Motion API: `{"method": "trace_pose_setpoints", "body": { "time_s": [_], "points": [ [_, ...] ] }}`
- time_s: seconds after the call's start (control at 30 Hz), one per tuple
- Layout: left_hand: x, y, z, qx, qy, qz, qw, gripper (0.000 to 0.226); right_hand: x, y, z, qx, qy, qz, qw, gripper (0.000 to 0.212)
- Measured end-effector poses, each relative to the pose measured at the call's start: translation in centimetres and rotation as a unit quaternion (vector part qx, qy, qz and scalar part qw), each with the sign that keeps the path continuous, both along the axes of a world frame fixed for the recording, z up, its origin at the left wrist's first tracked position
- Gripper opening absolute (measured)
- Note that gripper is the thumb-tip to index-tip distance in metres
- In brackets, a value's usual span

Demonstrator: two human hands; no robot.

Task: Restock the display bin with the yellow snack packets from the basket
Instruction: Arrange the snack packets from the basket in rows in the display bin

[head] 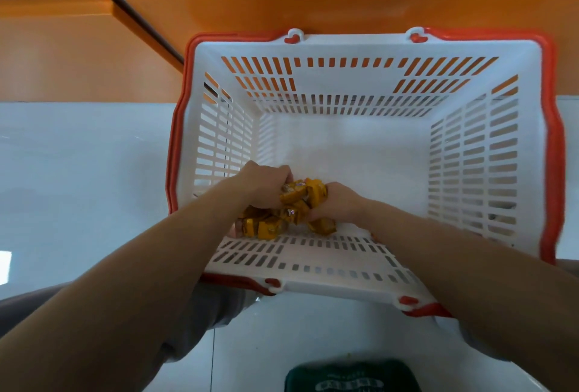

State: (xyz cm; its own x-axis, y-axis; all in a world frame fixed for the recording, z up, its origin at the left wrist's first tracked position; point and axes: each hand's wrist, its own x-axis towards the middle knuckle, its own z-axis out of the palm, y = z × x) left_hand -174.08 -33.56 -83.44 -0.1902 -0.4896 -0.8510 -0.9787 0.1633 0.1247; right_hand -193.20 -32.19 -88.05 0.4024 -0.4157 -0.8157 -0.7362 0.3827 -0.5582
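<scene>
Yellow snack packets (296, 195) in left hand (265, 186), right hand (337, 203); labels blurred

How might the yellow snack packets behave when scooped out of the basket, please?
The yellow snack packets look small and glossy: probably light, likely slippery. Loosely heaped between the left hand and right hand, some may spill back into the basket. Crinkled wrappers suggest they flex.

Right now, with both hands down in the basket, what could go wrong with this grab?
1. The left hand and right hand squeeze one bunched clump of yellow snack packets between them; some could slip out on lifting.
2. Several loose packets lie under the hands by the near wall of the basket and may be left behind.
3. The tight squeeze might crush the packets.
</scene>
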Motion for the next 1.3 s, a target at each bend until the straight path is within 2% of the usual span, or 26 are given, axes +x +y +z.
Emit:
{"method": "trace_pose_setpoints", "body": {
  "time_s": [0.13,0.23,0.3,0.4,0.5,0.6,0.7,0.77,0.83,0.9,0.97,1.07,1.13,1.23,1.3],
  "points": [
    [0.7,0.0,-0.3,0.013,-0.009,-0.048,0.999,0.067,0.1,0.4,-0.5,-0.014,0.016,0.01,1.0,0.025],
    [0.5,0.3,-0.7,-0.015,-0.015,-0.098,0.995,0.074,0.1,0.4,-0.5,-0.007,0.011,0.003,1.0,0.02],
    [0.6,0.6,-1.0,-0.041,-0.008,-0.096,0.995,0.076,-0.2,0.3,-0.6,0.021,0.005,-0.016,1.0,0.02],
    [0.7,1.0,-1.1,-0.057,0.008,-0.058,0.997,0.075,-0.8,0.1,-0.5,0.057,0.009,-0.044,0.997,0.032],
    [0.8,0.8,-0.6,-0.071,0.044,0.04,0.996,0.064,-1.3,-0.6,0.1,0.059,-0.001,-0.075,0.995,0.034],
    [0.5,0.3,0.7,-0.136,0.066,0.142,0.978,0.059,-1.9,-2.1,1.7,0.029,-0.008,-0.136,0.99,0.039],
    [-0.7,-0.6,3.5,-0.191,0.074,0.289,0.935,0.052,-2.3,-3.7,4.5,0.003,-0.019,-0.219,0.976,0.037],
    [-1.9,-1.2,5.9,-0.187,0.114,0.403,0.889,0.044,-2.3,-4.3,7.0,0.01,-0.052,-0.282,0.958,0.034],
    [-3.0,-1.8,8.6,-0.165,0.186,0.509,0.824,0.041,-2.4,-4.5,9.8,0.014,-0.092,-0.333,0.938,0.031],
    [-3.7,-2.2,11.9,-0.128,0.27,0.599,0.743,0.037,-2.4,-4.5,13.2,0.014,-0.14,-0.367,0.92,0.022],
    [-4.1,-2.3,15.7,-0.107,0.34,0.636,0.685,0.031,-2.4,-4.6,17.0,0.004,-0.187,-0.385,0.904,0.016],
    [-4.4,-2.0,21.6,-0.114,0.41,0.627,0.653,0.019,-2.7,-4.9,23.1,-0.016,-0.25,-0.398,0.883,0.015],
    [-4.5,-1.6,25.7,-0.119,0.446,0.622,0.632,0.019,-3.0,-5.1,27.3,-0.037,-0.282,-0.393,0.875,0.016],
    [-4.8,-0.9,31.3,-0.14,0.482,0.611,0.612,0.023,-3.8,-5.0,33.0,-0.071,-0.303,-0.375,0.873,0.029],
    [-5.3,-0.2,34.2,-0.174,0.501,0.597,0.602,0.018,-4.6,-4.4,36.3,-0.091,-0.311,-0.345,0.881,0.029]
  ]
}}
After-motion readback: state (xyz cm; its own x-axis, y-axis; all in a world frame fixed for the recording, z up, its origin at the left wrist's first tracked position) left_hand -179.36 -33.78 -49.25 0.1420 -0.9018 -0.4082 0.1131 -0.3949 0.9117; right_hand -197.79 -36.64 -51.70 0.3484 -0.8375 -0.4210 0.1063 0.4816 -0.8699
